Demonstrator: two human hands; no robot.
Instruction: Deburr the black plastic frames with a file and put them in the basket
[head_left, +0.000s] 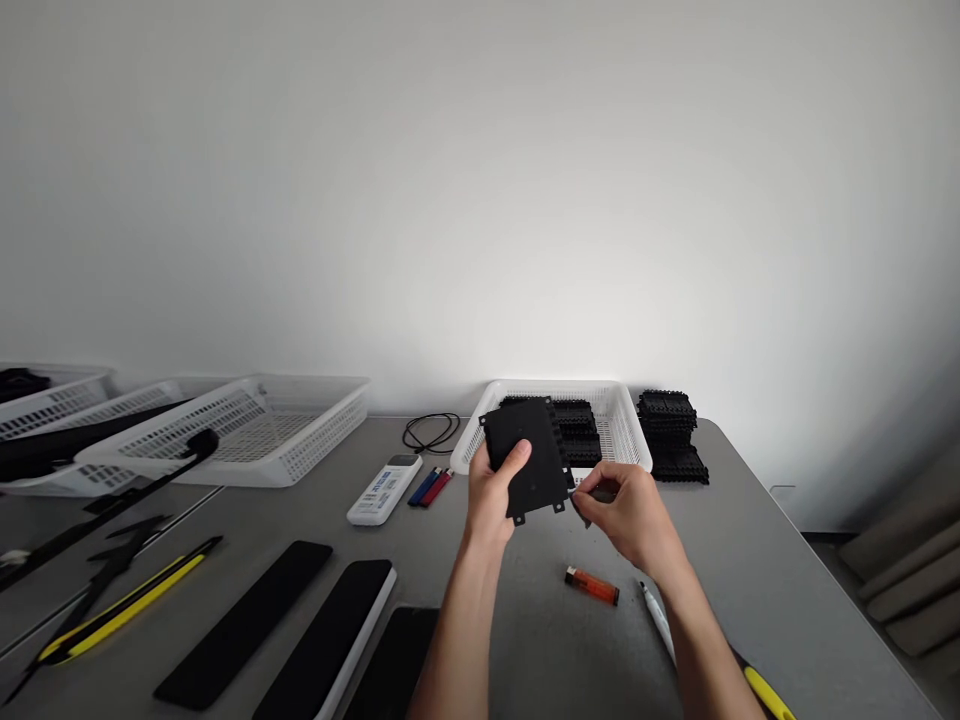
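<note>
My left hand grips a flat black plastic plate with small tabs along its edges, thumb lying across its face. The plate is held up tilted over the table, in front of a white basket. At the plate's lower right edge, my right hand is closed, thumb and fingers pinched around something small and dark that I cannot make out. Behind the plate, more black tabbed plates lie in the white basket. A stack of similar black plates stands to the right of the basket.
An orange lighter and a white pen-like tool lie near my right forearm. Leftward are a white labelled box, two lighters, a black cable, dark slabs, a yellow cutter and white baskets.
</note>
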